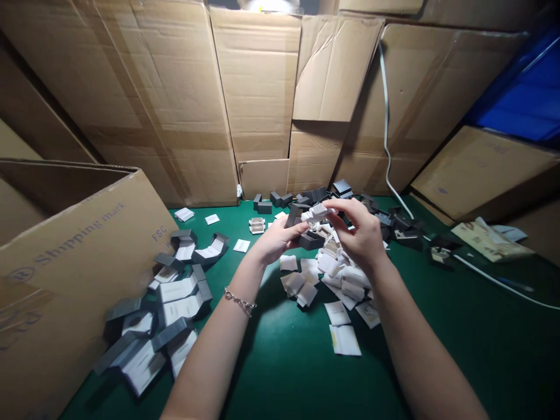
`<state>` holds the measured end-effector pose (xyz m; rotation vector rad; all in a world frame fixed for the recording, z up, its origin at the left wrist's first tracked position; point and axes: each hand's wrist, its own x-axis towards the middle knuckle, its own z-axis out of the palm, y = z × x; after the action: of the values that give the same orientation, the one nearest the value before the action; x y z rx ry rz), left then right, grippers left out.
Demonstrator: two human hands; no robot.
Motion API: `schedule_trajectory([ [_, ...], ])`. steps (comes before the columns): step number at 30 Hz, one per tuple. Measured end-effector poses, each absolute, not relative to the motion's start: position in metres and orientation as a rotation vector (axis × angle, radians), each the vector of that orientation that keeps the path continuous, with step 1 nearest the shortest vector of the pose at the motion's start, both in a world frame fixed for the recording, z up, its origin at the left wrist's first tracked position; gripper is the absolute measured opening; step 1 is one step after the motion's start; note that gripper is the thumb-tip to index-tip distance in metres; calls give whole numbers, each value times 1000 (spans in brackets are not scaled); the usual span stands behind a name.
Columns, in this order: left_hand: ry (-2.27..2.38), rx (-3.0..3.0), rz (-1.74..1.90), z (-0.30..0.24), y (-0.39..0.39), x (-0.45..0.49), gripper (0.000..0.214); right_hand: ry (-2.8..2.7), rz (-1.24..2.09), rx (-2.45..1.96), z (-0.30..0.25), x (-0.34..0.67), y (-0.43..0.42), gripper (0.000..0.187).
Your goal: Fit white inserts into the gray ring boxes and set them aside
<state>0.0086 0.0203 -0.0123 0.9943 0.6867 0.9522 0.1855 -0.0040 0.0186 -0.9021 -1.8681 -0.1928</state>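
Note:
My left hand point(280, 238) is closed round a small dark grey box point(311, 240), whose panels stand out around the fingers. Above that box, my right hand point(356, 230) pinches a small white folded piece point(317, 212), which lies close to the left thumb; whether the two touch I cannot tell. Under and between both hands spreads a pile of small white packets point(341, 274). Two more white packets point(345, 339) lie on the green table point(284, 361) nearer to me. The inside of the dark box is hidden by fingers.
Several opened dark boxes with white insides point(179, 303) are heaped at left, beside a large carton point(87, 251). More dark boxes point(315, 195) line the back. Tall cartons point(258, 87) wall the far side. A white cable point(385, 116) runs down at right, near a plastic bag point(490, 239).

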Motion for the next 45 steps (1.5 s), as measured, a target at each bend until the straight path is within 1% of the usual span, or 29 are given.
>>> schedule_trajectory([
  [6,628,1043,918,-13,21,7,57,-1905,-279,-915,13,183,-2,15],
  [11,632,1010,934,-10,20,8,65,-1844,-275,-872,14,180,-4,17],
  [14,605,1022,927,-11,19,8,63,-1866,-180,-889,14,176,-7,17],
  [19,606,954,864,-11,16,8,59,-1820,95,-879,12,170,-9,21],
  [22,630,917,852,-10,15,10,49,-1845,99,-938,13,172,-9,23],
  [24,618,940,901,-10,15,12,45,-1869,75,-1022,15,173,-9,28],
  [27,604,991,1002,-10,15,16,50,-1840,149,-1156,16,174,-10,42],
  [30,588,1029,1081,-11,15,21,52,-1772,423,-1206,12,174,-8,52],
  [33,588,1074,1099,-11,15,23,49,-1712,701,-1152,5,176,-3,66],
  [36,628,1101,1101,-10,13,23,49,-1692,847,-1072,1,180,3,75],
  [40,661,1137,1093,-10,13,21,52,-1650,934,-1056,2,183,5,69],
  [45,669,1274,1128,-15,17,20,55,-1648,868,-1150,4,181,1,58],
])
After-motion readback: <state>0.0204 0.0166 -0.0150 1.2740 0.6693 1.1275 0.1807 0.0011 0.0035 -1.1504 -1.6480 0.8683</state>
